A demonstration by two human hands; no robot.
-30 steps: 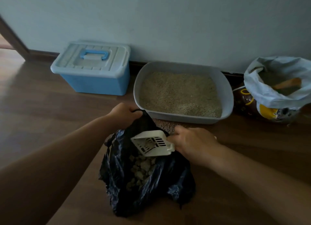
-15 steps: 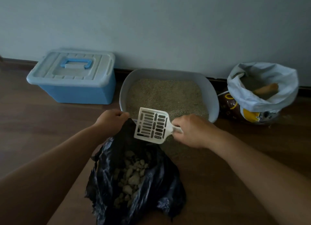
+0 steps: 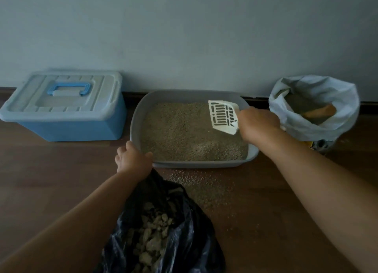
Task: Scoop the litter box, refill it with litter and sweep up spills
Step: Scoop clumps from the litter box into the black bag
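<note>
While the left hand (image 3: 133,160) grips the bag (image 3: 192,234) open, the right hand (image 3: 258,122) clasps the scoop (image 3: 224,116) over the litter box (image 3: 194,164) at two o'clock, mid-scooping and probably needing a dip under clumps next.

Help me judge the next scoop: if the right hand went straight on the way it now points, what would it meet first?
The right hand holds the scoop aimed away and leftward over the litter box. The scoop would probably meet the litter first, then the far wall; depth is unclear.
</note>
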